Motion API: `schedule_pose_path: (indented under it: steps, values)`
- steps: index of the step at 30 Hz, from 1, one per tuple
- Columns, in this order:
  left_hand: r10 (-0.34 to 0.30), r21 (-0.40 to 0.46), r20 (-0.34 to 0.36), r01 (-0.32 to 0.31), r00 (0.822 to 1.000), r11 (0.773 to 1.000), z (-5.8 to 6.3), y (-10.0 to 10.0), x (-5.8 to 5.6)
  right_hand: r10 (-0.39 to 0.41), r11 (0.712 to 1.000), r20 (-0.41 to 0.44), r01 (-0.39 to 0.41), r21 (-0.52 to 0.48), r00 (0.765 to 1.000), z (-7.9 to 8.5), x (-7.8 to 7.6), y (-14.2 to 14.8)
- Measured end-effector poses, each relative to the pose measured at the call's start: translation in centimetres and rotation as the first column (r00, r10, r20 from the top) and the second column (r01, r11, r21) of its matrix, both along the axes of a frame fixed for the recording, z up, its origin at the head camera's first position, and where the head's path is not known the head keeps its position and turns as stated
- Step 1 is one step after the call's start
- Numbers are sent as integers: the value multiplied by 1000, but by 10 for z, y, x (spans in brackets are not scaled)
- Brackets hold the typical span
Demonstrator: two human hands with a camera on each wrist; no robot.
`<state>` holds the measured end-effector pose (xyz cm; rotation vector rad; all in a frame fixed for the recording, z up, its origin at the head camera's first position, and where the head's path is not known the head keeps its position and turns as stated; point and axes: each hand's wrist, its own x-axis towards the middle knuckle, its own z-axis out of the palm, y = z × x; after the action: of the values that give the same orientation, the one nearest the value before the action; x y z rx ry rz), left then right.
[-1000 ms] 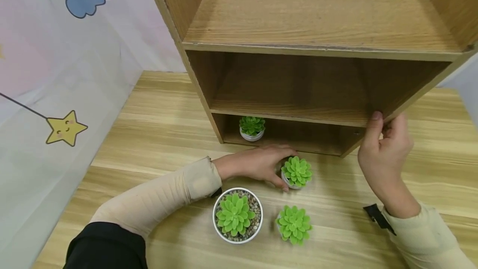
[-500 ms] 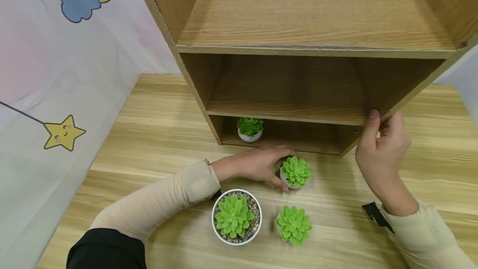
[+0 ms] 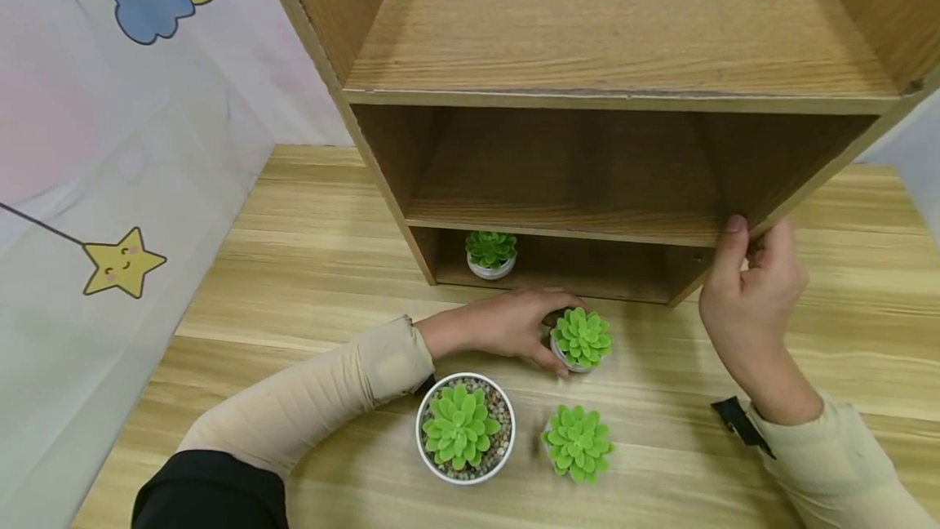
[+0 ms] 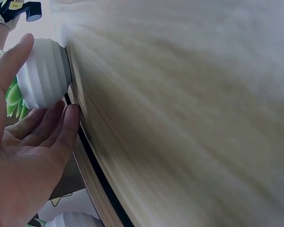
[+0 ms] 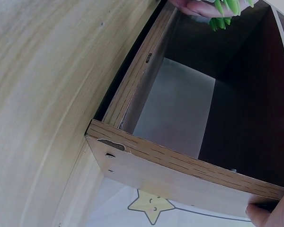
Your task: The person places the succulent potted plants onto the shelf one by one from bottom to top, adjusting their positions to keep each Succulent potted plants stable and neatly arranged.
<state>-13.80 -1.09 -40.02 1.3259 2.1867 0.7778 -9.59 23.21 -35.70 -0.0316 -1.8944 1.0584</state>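
Observation:
My left hand [image 3: 510, 323] holds a small potted succulent [image 3: 583, 337] from its left side, on the floor in front of the wooden shelf unit [image 3: 624, 98]. In the left wrist view, the thumb lies along the ribbed white pot [image 4: 46, 75] and the fingers curve round its other side. My right hand [image 3: 756, 325] grips the right side panel of the shelf, thumb on the front edge and fingers curled behind it. Another small succulent [image 3: 492, 254] stands in the bottom compartment, at its left.
A larger succulent in a round white pot with pebbles [image 3: 466, 428] stands near my left forearm. To its right is one more small succulent [image 3: 578, 442]. A pale cloth wall with a printed star [image 3: 125, 262] rises on the left.
The head view has shifted slightly. Both hands keep their places on the succulent pot and the shelf panel.

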Motion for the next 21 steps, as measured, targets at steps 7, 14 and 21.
schedule_pose_path:
  steps: [7, 14, 21]
  values:
    - [31, -4, 83, -31, 996, 1000, -1, -1, -2, -9, 1000, -9, 9, 5, 1000, 1, 0, -1]
    - [34, -13, 103, -33, 994, 999, -3, -1, -2, -6, 1000, -16, 6, -4, 1000, 2, 0, -2]
    - [35, -4, 93, -35, 995, 999, -3, 0, -2, -2, 1000, -17, 1, -15, 1000, 3, 0, -3]
